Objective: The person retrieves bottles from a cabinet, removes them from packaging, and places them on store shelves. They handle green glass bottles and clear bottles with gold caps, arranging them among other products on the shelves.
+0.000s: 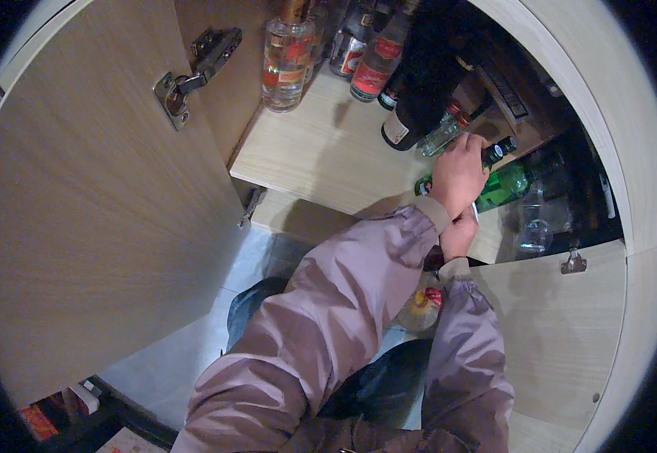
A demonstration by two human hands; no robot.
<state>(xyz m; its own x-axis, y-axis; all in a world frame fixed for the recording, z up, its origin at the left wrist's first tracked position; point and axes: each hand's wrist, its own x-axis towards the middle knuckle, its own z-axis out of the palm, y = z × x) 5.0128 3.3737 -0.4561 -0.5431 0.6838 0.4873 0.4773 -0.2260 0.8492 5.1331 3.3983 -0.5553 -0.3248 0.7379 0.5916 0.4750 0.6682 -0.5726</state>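
My left hand (460, 176) reaches onto the cabinet shelf (311, 147), its fingers closed around a green glass bottle (422, 185) that lies tilted, partly hidden by the hand. Just beyond is another green glass bottle (504, 187). Under my left wrist is my right hand (460, 233), at the shelf's front edge; its fingers are mostly hidden, so its grip cannot be told. A clear rounded container with yellow and red on it (421, 303) shows between my forearms. A clear bottle with a red cap (440, 135) and a large dark bottle (413, 122) stand behind my left hand.
Clear glass bottles (283, 71) with red markings and a red-labelled bottle (374, 68) stand farther back. Clear glassware (534, 221) is at the right. An open wooden door (96, 187) with a metal hinge (176, 99) fills the left; another door panel (555, 328) is at the right.
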